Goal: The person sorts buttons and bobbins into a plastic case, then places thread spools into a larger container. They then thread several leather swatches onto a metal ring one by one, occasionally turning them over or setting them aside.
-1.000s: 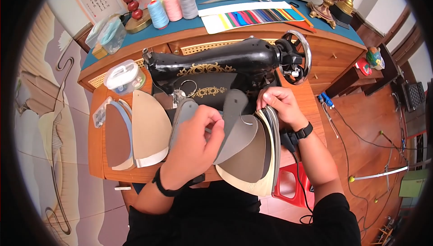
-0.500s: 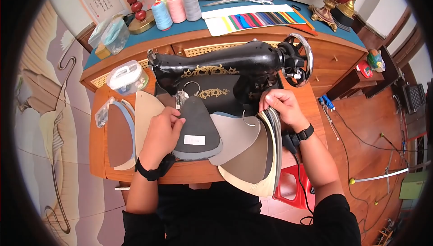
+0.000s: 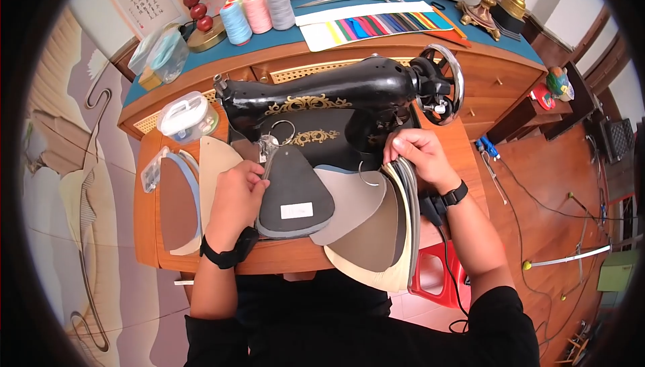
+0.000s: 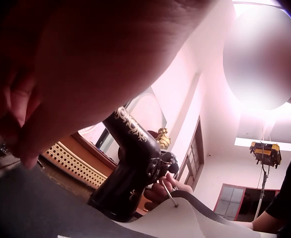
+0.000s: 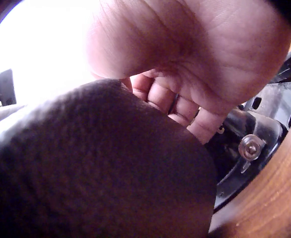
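Observation:
A fan of leather swatches lies across the front of the wooden sewing table. My left hand (image 3: pixel 236 195) has its curled fingers and thumb at the left edge of a dark grey swatch (image 3: pixel 295 182) that bears a small white label (image 3: pixel 297 210). My right hand (image 3: pixel 418 155) pinches the narrow top of a thick stack of swatches (image 3: pixel 407 226), their edges cream and grey. Between the hands spread a light grey swatch (image 3: pixel 353 202) and a taupe one (image 3: pixel 376 236). A metal ring (image 3: pixel 361 177) passes through the stack's top. In the right wrist view a dark grained swatch (image 5: pixel 101 158) covers part of the fingers.
A black sewing machine (image 3: pixel 322 95) stands right behind the swatches, its handwheel (image 3: pixel 451 88) at the right. Beige (image 3: pixel 213 155) and brown swatches (image 3: pixel 178 209) lie left of my left hand. A clear plastic box (image 3: pixel 187 118) sits behind them. Thread cones (image 3: pixel 257 12) stand farther back.
The left hand has moved left from over the middle swatches. The dark grey swatch with the label now lies flat, facing up. The right hand keeps its hold on the stack.

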`<state>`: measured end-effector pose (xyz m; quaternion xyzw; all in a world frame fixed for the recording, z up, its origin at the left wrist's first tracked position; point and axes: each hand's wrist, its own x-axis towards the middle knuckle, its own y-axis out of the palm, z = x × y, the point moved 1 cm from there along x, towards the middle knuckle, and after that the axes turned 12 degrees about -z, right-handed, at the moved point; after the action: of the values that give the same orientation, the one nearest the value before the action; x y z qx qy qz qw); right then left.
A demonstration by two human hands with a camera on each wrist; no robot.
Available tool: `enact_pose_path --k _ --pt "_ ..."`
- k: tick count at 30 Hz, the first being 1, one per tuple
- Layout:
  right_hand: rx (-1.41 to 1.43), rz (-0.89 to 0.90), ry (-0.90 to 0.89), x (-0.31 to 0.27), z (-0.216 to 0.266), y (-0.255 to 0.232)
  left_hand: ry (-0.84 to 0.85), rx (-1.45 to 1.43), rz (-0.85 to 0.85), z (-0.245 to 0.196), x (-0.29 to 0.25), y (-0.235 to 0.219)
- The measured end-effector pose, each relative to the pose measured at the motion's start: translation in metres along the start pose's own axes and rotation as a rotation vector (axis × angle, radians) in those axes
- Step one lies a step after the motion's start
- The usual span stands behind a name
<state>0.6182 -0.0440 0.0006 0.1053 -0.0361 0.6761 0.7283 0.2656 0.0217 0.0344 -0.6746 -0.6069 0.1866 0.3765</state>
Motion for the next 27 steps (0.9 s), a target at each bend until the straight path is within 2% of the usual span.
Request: enact_pose_path --k 2,4,6,7,8,10,17,19,22,27 --pt "0.011 0.002 0.000 -0.001 0.000 0.000 -0.004 0.017 0.025 -0.003 -0.002 0.000" --pt "0.028 0.005 0.002 0.000 -0.001 0.001 0.175 0.011 -0.047 -0.014 -0.007 0.005" --pt "0.023 0.006 0.005 0.000 -0.001 0.000 0.228 -0.143 0.056 -0.040 -0.017 0.013" --pt "0.017 0.005 0.007 0.000 -0.002 0.000 0.294 -0.154 0.180 -0.052 -0.023 0.016" --pt "0.016 0.006 0.006 0.000 0.000 0.001 0.406 -0.210 0.234 -0.059 -0.028 0.022" --pt "-0.007 0.001 0.019 -0.001 0.003 0.002 0.442 -0.256 0.323 -0.076 -0.036 0.032" --pt "0.008 -0.006 -0.002 0.000 0.000 0.001 0.536 -0.200 0.290 -0.102 -0.041 0.063" --pt "0.034 -0.003 0.007 0.000 -0.001 0.001 0.539 0.017 0.250 -0.107 -0.044 0.064" --pt "0.019 0.000 -0.002 0.000 0.002 0.001 0.553 0.131 0.172 -0.113 -0.045 0.062" --pt "0.030 0.004 -0.002 0.001 -0.001 0.000 0.607 0.173 0.214 -0.111 -0.043 0.066"
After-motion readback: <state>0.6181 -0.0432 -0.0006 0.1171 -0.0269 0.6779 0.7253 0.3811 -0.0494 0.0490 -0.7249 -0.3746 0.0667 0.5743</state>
